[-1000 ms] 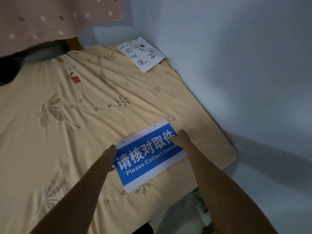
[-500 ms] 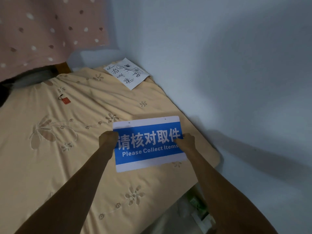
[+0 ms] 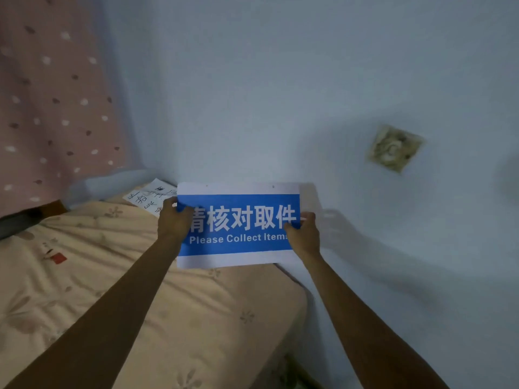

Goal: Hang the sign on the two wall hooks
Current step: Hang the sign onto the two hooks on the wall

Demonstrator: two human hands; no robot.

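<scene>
The sign [image 3: 238, 228] is a white card with a blue band, white Chinese characters and "Please Collect Items". It is held upright and level in the air in front of the pale blue wall [image 3: 280, 94], above the bed's far corner. Two small holes show along its top white margin. My left hand [image 3: 174, 220] grips its left edge and my right hand [image 3: 303, 234] grips its right edge. No wall hooks are visible in this view.
A bed with a beige flower-patterned cover [image 3: 112, 290] fills the lower left. A handwritten white paper [image 3: 148, 197] lies at its far corner. A pink dotted curtain [image 3: 50, 108] hangs at left. A square worn patch [image 3: 394, 148] sits on the wall at right.
The sign has been lifted off the bed and turned upright and level toward the wall. Both hands rose with it, and the view tilted up toward the wall.
</scene>
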